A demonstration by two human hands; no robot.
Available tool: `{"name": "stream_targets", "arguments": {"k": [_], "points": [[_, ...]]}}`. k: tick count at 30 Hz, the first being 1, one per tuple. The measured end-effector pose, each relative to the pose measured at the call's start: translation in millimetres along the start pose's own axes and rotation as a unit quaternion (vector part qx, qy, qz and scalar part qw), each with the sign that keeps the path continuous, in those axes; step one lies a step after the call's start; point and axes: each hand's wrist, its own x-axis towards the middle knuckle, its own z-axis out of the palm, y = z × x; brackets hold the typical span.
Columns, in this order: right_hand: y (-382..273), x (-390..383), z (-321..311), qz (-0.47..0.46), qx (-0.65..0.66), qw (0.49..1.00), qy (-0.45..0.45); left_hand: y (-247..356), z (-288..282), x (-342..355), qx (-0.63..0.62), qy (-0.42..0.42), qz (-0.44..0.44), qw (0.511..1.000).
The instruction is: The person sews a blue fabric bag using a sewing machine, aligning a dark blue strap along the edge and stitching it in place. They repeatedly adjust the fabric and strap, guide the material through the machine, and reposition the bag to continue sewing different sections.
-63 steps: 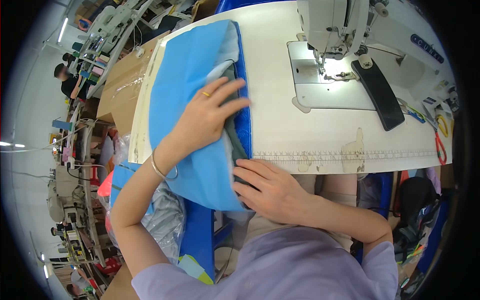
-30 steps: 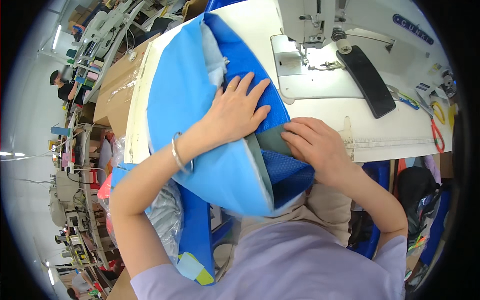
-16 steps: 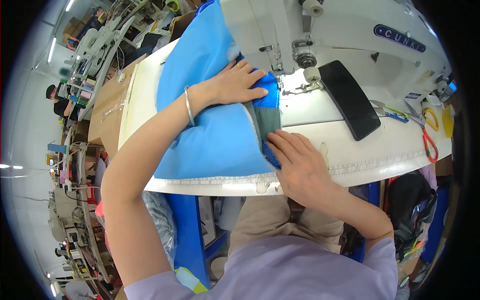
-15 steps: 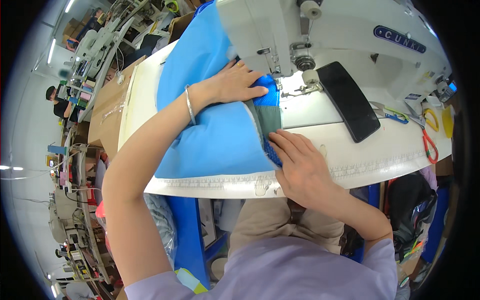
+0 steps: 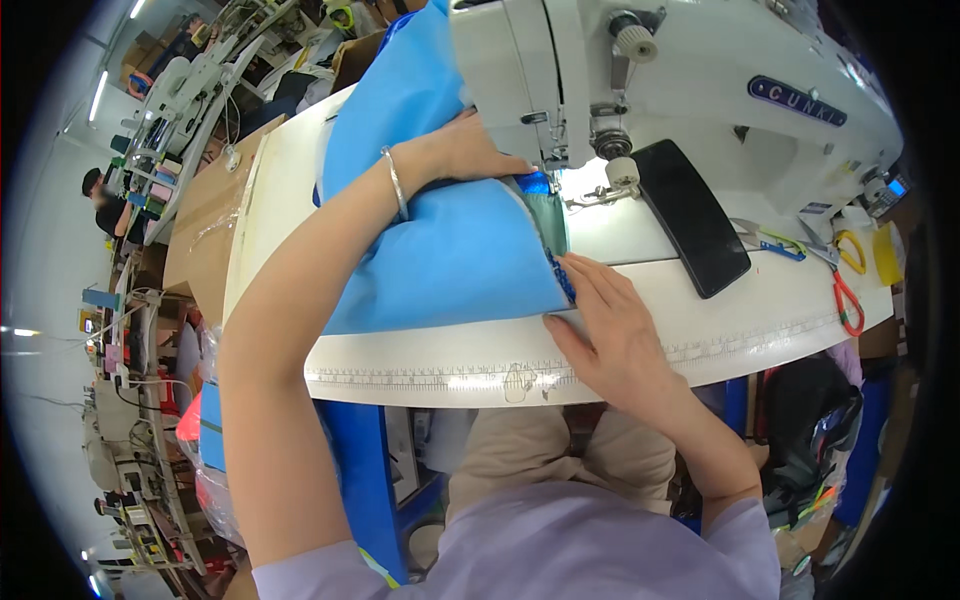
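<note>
A light blue fabric piece [image 5: 440,265] lies bunched on the white table, left of the sewing machine [image 5: 700,75]. Along its right edge runs a green strip [image 5: 547,218], with a shiny dark blue patch [image 5: 532,183] at the presser foot. My left hand [image 5: 468,150] presses flat on the cloth beside the needle area, thumb stretched toward the foot; its fingertips are hidden behind the machine head. My right hand [image 5: 625,335] is open, its stretched fingertips touching the fabric's right edge near a dark blue patterned bit. Its thumb stands apart, over the table.
Right of the needle lies a black phone [image 5: 692,218]. Beyond it are snips [image 5: 783,247], red-handled scissors [image 5: 848,303] and a yellow tape roll [image 5: 888,255]. A ruler strip [image 5: 450,380] follows the table's front edge. A cardboard box [image 5: 205,220] stands at the left.
The fabric has moved away from me, further under the presser foot, and less of the dark blue patch shows. My left hand went forward with it. My right thumb has spread from the cloth.
</note>
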Motion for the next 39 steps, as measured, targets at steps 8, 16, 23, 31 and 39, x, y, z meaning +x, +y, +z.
{"name": "stream_targets", "arguments": {"k": [8, 16, 23, 31, 39], "points": [[5, -4, 1, -0.084, -0.041, 0.995, -0.034, -12, -6, -51, 0.028, 0.155, 0.110, 0.981], [-8, -15, 5, -0.273, -0.142, 0.951, -0.014, 152, -2, -229, 0.276, 0.292, 0.209, 0.892], [-47, -93, 51, -0.351, -0.042, 0.929, -0.108, 163, 34, -229, -0.083, -0.022, -0.001, 0.996], [-56, -91, 36, -0.326, -0.024, 0.941, -0.089, 121, 63, -187, -0.003, 0.101, 0.030, 0.994], [-43, -92, 21, -0.250, -0.002, 0.968, -0.004, 134, 69, -242, 0.063, 0.052, -0.013, 0.997]]}}
